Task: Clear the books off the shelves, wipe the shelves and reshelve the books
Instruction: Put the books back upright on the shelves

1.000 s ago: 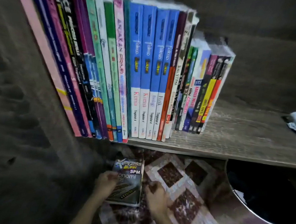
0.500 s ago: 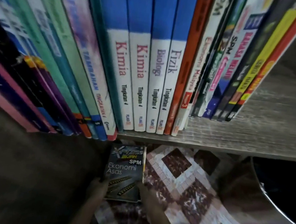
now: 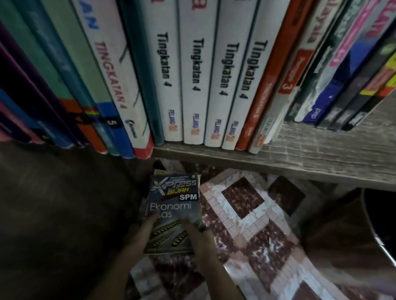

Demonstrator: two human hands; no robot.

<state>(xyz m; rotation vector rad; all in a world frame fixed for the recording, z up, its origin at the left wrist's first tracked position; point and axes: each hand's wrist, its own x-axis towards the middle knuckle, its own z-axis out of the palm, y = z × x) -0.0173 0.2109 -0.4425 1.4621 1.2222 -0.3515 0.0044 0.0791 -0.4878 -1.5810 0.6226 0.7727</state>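
Note:
A dark "Xpress Bijak SPM Ekonomi Asas" book (image 3: 173, 197) lies cover up below the shelf, above the patterned floor. My left hand (image 3: 139, 232) grips its left edge with the thumb on the cover. My right hand (image 3: 199, 240) grips its right edge, thumb also on the cover. Above, a row of books (image 3: 201, 74) stands upright, spines out, on the grey wooden shelf (image 3: 328, 164). The right part of the shelf board is bare.
A dark side panel (image 3: 32, 216) of the shelf unit fills the left. A dark round container with a metal rim (image 3: 388, 225) stands on the floor at the right. Patterned tile flooring (image 3: 256, 233) lies under the book.
The view has closed in on the shelf and the spines look larger. Both hands slid forward along the book's edges and now hold it with thumbs on the cover.

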